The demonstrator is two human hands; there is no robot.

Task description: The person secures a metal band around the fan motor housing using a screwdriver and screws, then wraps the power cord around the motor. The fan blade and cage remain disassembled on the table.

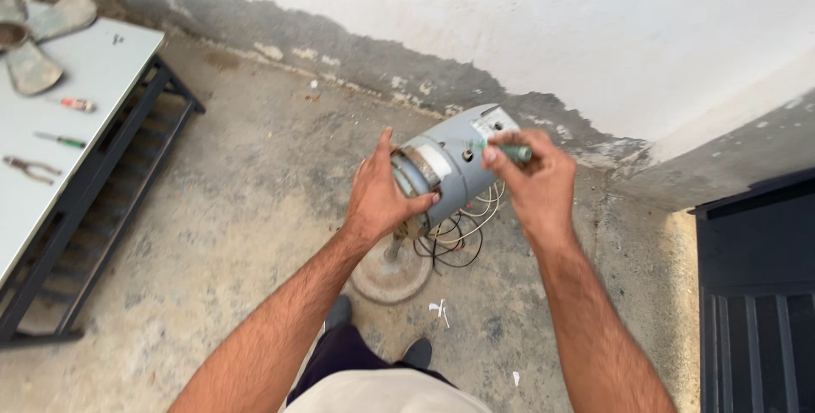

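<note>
- Left hand wraps around the near end of the grey cylindrical metal fan motor housing, fingers curled over its open front rim, thumb up on top. That looks like a bracing grip, keeping the housing from turning or rocking.
- Right hand is closed around a green-handled screwdriver, its tip going in at the side of the housing near the rear. The shaft itself is hidden by the fingers.
- The housing sits on a short post above a round, dusty metal base on the concrete floor, right in front of the person's feet and close to the wall.
- Its long axis runs from lower left to upper right, tilted upward; the open front faces the left hand, the capped rear points toward the wall.
- Loose black and white wires hang from underneath, drooping toward the base.
- Off to the left, a white table carries pliers, two small screwdrivers and pale fan blades, well apart from the work.
</note>
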